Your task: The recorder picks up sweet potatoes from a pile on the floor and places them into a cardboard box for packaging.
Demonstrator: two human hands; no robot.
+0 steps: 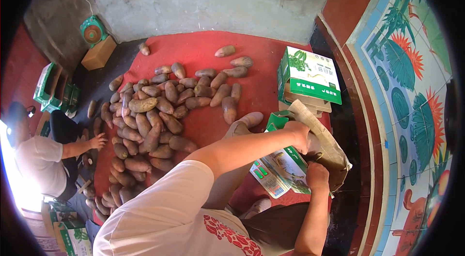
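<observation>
An open green-and-white cardboard carton (289,161) with raised brown flaps (325,132) stands beside my legs, over a digital scale (271,183) with lit green displays. My left hand (297,136) reaches across to the carton's far side, fingers curled down inside it. A pinkish-brown surface (315,145), possibly a tuber, shows by those fingers; what they hold is hidden. At the near side, my right hand (317,176) is closed at the carton's edge. Left of me, large reddish-brown tubers (143,105), like sweet potatoes, lie heaped on a red floor covering (203,132).
Beyond the carton, a closed green-and-white carton (312,74) rests on other cardboard. A tiled mural wall (402,96) rises at right. At left, another person (41,159) sits with a hand over the heap. A green fan (93,31) stands on a brown box (98,53).
</observation>
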